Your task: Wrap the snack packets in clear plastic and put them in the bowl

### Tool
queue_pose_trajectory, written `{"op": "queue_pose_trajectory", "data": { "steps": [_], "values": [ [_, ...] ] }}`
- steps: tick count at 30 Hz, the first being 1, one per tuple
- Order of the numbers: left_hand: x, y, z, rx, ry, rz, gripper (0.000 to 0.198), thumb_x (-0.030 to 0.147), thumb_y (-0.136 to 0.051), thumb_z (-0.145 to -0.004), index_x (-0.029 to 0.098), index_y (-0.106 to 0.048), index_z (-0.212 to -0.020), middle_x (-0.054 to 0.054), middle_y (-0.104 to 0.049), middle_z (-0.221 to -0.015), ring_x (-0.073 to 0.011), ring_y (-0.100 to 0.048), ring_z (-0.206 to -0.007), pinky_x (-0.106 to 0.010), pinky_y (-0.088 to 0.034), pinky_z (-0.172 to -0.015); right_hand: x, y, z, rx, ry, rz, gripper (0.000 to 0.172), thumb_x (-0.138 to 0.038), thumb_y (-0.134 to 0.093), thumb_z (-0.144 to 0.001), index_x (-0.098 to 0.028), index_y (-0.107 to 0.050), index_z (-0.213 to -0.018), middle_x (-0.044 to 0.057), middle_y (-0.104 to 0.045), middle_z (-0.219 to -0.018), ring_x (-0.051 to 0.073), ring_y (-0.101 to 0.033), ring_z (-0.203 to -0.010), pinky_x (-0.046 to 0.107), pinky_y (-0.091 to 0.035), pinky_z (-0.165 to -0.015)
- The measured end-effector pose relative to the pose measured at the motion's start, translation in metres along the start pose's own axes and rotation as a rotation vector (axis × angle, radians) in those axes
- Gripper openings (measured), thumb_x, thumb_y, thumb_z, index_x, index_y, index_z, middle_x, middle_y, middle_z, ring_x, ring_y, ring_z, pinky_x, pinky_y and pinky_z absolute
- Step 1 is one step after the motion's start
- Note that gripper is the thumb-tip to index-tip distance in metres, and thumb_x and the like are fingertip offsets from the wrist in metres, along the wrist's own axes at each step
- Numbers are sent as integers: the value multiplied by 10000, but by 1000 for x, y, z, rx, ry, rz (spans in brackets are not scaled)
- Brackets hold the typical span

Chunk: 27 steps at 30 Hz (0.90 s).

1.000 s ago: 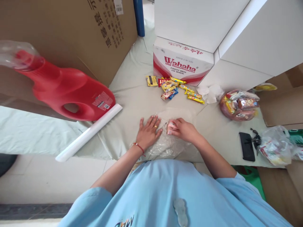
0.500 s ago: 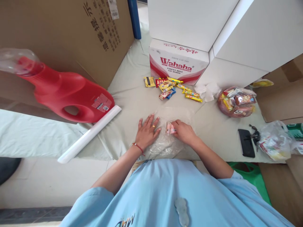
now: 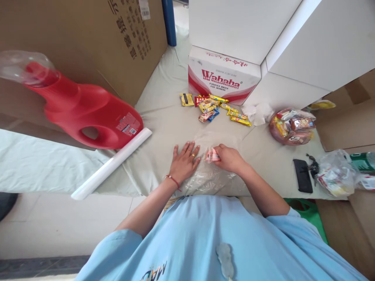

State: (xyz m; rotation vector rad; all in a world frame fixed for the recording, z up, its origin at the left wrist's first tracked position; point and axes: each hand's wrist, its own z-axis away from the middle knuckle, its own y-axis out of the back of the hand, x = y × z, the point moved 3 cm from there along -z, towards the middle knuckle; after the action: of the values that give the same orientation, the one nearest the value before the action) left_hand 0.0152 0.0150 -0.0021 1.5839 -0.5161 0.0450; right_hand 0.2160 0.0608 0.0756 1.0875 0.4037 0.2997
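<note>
My left hand [image 3: 184, 162] lies flat with its fingers spread, at the left edge of a clear, crinkled plastic sheet or bag [image 3: 209, 180]. A ring and a red bracelet are on that hand and wrist. Closed fingers of my right hand [image 3: 231, 159] grip a small pink packet [image 3: 209, 155] over the plastic. Part of the packet is hidden under the fingers, and I cannot tell whether it sits inside the plastic or on top. Beyond both hands lies a loose pile of snack packets [image 3: 207, 105] in yellow, red and blue wrappers.
A red jug [image 3: 73, 105] and a white roll [image 3: 114, 164] lie on the left by a large cardboard box [image 3: 88, 35]. Behind the snacks stands a Wahaha carton [image 3: 222, 76]. To the right are a snack-filled bowl [image 3: 278, 134], a black phone [image 3: 302, 175] and a plastic bag [image 3: 335, 173].
The view has shifted slightly. My left hand stays flat, and my right hand keeps its hold on the pink packet, with hardly any movement against the table.
</note>
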Motion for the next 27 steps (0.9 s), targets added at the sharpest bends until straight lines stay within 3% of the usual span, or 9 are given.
{"op": "queue_pose_trajectory", "data": {
  "steps": [6, 12, 17, 21, 24, 25, 27],
  "values": [
    [1, 0, 0, 14, -6, 17, 548, 440, -390, -1071, 264, -481, -1582, -128, -409, -1685, -311, -342, -1582, -674, -76, -1290, -16, -12, -6, -17, 5, -24, 585, -368, -698, -946, -178, -486, -1457, 177, -575, -1422, 292, -674, -1148, 346, -517, -870],
    [0, 0, 1, 20, 2, 31, 545, 441, -404, -1066, 277, -483, -1580, -127, -416, -1681, -317, -345, -1580, -684, -67, -1286, -28, -18, -3, 7, 28, 79, 382, -282, -547, -1022, -171, -542, -1387, 173, -652, -1303, 304, -650, -1151, 360, -522, -875],
    [-1, -3, -1, 30, -6, 29, 544, 428, -402, -1070, 280, -459, -1591, -126, -410, -1685, -323, -360, -1571, -711, -73, -1272, -24, -19, -2, 5, 39, 124, 340, -229, -492, -1027, -172, -575, -1352, 176, -658, -1271, 309, -649, -1126, 379, -539, -871],
    [-6, 0, 6, 172, 5, 35, 571, 447, -510, -1033, 228, -499, -1560, -180, -389, -1688, -374, -329, -1582, -691, -181, -1261, -18, -19, -1, 17, 87, 53, 409, -249, -592, -991, -177, -559, -1392, 178, -633, -1338, 315, -651, -1162, 399, -550, -908],
    [-9, 7, 23, 279, -147, 86, 543, 333, -550, -1016, 241, -493, -1547, -168, -541, -1583, -336, -413, -1543, -636, -221, -1277, -7, -17, 11, 110, 121, -118, 655, -281, -708, -932, -216, -446, -1529, 178, -457, -1579, 308, -606, -1286, 410, -543, -982],
    [-9, 9, 30, 261, -237, 122, 540, 281, -538, -1014, 261, -478, -1550, -145, -609, -1519, -305, -469, -1508, -609, -245, -1279, -1, -17, 18, 170, 137, -183, 667, -291, -710, -934, -224, -438, -1539, 172, -431, -1600, 302, -587, -1315, 416, -538, -1006],
    [-12, 13, 45, 156, -392, 201, 563, 233, -514, -1013, 279, -433, -1569, -116, -681, -1425, -264, -547, -1440, -562, -305, -1265, 12, -23, 39, 287, 189, -287, 529, -317, -660, -976, -223, -515, -1477, 160, -529, -1498, 290, -584, -1295, 439, -528, -1033]
  ]
}}
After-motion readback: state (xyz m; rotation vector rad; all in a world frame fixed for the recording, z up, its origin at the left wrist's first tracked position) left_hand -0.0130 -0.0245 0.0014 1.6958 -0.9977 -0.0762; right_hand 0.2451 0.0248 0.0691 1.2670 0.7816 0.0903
